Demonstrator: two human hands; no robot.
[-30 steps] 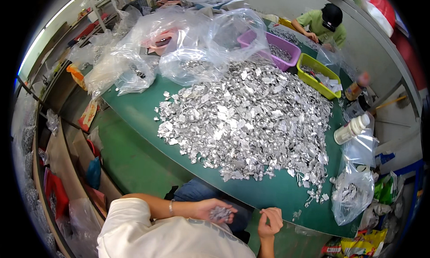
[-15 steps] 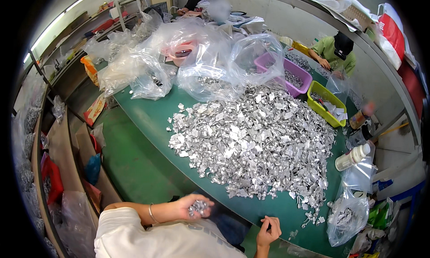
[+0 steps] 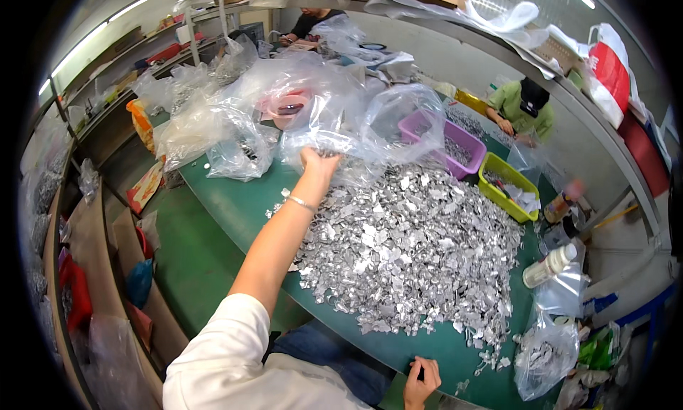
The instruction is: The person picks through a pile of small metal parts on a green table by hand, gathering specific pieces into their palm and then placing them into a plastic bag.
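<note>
My left hand (image 3: 321,164) reaches far out over the table to a clear plastic bag (image 3: 302,141) beyond the heap. Its fingers are turned away and partly hidden at the bag, so whether they still hold metal pieces does not show. A large heap of small silvery metal pieces (image 3: 420,246) covers the middle of the green table (image 3: 238,207). At the table's near edge is my right hand (image 3: 422,381), fingers curled; what lies inside them, if anything, is hidden.
Behind the heap stand a purple basket (image 3: 466,157), a yellow-green basket (image 3: 509,195) and a pink container (image 3: 274,107) among plastic bags. A white bottle (image 3: 549,266) and a bag of pieces (image 3: 546,356) are at the right. A co-worker in green (image 3: 523,111) sits across.
My left hand, which held a handful of metal pieces near my body, has swung forward to the clear bag. The right hand stays near the table edge, fingers still curled.
</note>
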